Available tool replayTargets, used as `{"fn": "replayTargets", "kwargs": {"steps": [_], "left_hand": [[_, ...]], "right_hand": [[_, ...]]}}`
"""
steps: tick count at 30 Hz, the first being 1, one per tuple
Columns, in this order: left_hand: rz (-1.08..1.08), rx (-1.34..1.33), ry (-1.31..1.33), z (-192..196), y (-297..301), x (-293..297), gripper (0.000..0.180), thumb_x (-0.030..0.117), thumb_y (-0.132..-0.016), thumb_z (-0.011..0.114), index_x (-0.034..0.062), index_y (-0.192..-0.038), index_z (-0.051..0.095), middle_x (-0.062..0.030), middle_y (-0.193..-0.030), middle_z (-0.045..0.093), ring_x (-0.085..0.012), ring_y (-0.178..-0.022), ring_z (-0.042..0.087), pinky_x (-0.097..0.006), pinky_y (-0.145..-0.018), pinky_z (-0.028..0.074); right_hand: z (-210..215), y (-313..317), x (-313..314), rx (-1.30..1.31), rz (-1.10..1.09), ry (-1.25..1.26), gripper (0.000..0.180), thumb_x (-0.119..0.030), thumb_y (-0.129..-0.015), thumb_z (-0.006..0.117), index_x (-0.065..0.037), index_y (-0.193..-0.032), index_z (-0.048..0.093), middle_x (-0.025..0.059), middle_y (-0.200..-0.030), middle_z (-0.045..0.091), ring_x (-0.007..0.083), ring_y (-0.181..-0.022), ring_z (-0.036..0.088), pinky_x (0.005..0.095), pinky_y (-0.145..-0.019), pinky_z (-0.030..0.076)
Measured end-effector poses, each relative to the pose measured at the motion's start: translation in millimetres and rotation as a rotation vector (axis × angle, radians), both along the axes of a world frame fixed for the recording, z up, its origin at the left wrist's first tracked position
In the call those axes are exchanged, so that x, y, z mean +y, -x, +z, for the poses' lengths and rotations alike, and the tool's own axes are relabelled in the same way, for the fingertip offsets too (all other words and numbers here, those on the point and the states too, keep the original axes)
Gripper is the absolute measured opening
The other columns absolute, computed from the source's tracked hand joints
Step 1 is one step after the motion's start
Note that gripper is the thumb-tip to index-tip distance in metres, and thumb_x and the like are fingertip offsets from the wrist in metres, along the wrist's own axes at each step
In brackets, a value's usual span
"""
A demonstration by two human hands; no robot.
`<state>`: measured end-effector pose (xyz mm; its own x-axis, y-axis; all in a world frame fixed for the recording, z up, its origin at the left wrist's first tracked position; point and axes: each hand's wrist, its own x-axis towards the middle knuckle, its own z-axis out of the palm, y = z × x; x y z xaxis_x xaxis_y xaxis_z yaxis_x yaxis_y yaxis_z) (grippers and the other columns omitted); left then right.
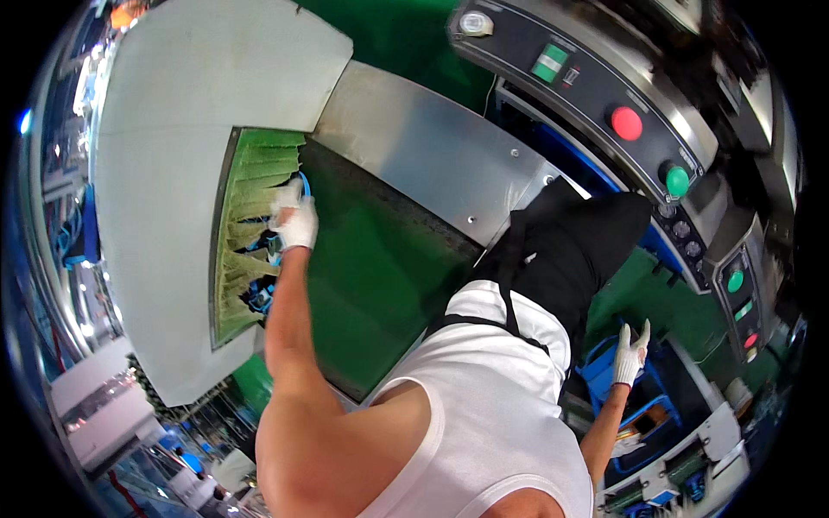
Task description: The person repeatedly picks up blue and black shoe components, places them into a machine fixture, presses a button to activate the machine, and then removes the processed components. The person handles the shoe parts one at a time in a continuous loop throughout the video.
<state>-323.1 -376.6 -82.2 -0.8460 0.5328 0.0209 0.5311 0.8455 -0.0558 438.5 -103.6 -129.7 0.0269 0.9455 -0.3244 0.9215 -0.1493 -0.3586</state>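
My left hand (296, 223), in a white knit glove, reaches to the slit, yellow-green strip curtain (259, 160) across an opening in a pale machine housing (164, 216). Its fingers are smeared by motion, so I cannot tell what they hold. A blue curved piece (305, 185) shows right beside them. Further blue and dark pieces (259, 294) poke out between the strips nearer to me. Below this hand lies a green belt surface (371, 276). My right hand (630, 354), also gloved, hangs out to the right with fingers spread and nothing in it, above a blue frame or stool.
A bare metal side panel (414, 138) borders the green belt. Beyond it, at upper right, runs a dark control panel with a red button (626, 123) and a green button (676, 181). A blue frame (604, 371) stands at lower right beside other equipment.
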Motion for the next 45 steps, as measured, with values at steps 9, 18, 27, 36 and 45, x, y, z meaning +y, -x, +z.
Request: {"fn": "replayTargets", "kwargs": {"steps": [9,18,27,36,45], "left_hand": [[0.279,-0.351,0.596,2,77,-50,0.083,0.065,-0.078,0.079,0.0068,-0.136,0.066,-0.0192,-0.132,0.071,-0.0365,-0.122,0.068,-0.050,-0.106,0.051],[-0.189,-0.498,0.246,44,-61,54,0.074,0.059,-0.075,0.082,0.0054,-0.125,0.068,-0.0204,-0.118,0.073,-0.0399,-0.114,0.068,-0.052,-0.102,0.050],[-1.030,-1.088,-0.351,185,-157,256,0.088,0.037,-0.071,0.090,-0.0004,-0.143,0.058,-0.0201,-0.139,0.064,-0.0327,-0.128,0.061,-0.045,-0.112,0.046],[-1.265,-0.403,-0.596,236,-162,563,0.065,0.037,-0.093,0.075,0.0029,-0.145,0.055,-0.0228,-0.142,0.060,-0.0388,-0.134,0.057,-0.046,-0.113,0.045],[-0.701,-0.176,-0.310,156,-174,759,0.086,0.054,-0.082,0.077,0.0005,-0.144,0.049,-0.0284,-0.141,0.062,-0.0436,-0.132,0.060,-0.050,-0.112,0.046]], "right_hand": [[35,3,77,-0.048,0.037,0.145,0.071,-0.039,-0.101,0.068,-0.002,-0.156,0.045,0.0251,-0.152,0.056,0.0377,-0.135,0.059,0.0445,-0.112,0.046],[129,217,62,0.315,0.228,0.133,0.063,-0.025,-0.097,0.072,0.001,-0.151,0.052,0.0221,-0.144,0.063,0.0285,-0.126,0.067,0.0396,-0.105,0.053],[126,337,89,1.483,0.101,0.868,0.075,-0.028,-0.092,0.077,0.003,-0.153,0.047,0.0199,-0.145,0.062,0.0282,-0.126,0.066,0.0387,-0.105,0.054],[152,222,82,1.712,-0.366,0.459,0.079,-0.019,-0.087,0.076,0.001,-0.156,0.043,0.0216,-0.146,0.060,0.0319,-0.123,0.066,0.0418,-0.101,0.054],[133,131,19,1.873,-0.739,0.320,0.085,-0.011,-0.082,0.075,0.000,-0.158,0.040,0.0233,-0.147,0.058,0.0356,-0.120,0.066,0.0449,-0.097,0.055]]}}
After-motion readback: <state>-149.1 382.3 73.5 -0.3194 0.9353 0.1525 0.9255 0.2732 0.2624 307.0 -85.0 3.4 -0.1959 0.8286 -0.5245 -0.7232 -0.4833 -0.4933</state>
